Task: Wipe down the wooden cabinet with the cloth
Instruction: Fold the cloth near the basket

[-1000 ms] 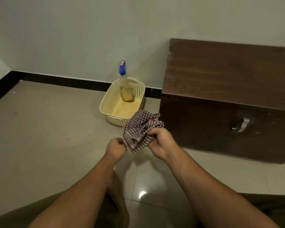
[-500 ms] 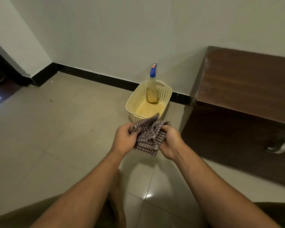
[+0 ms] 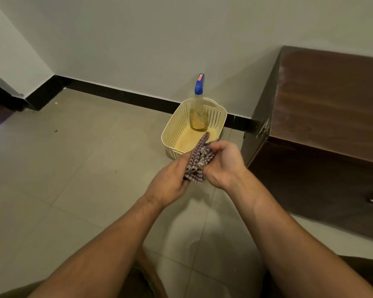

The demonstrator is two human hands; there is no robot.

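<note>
Head cam shows left hand (image 3: 169, 186) and right hand (image 3: 223, 163) both grasping the bunched checked cloth (image 3: 197, 161), probably wadding it into a wiping pad before reaching the wooden cabinet (image 3: 323, 130).

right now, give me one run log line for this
phase: cloth prep | left hand: grips cloth | right hand: grips cloth | cabinet: not touched | spray bottle: upright in basket
</note>
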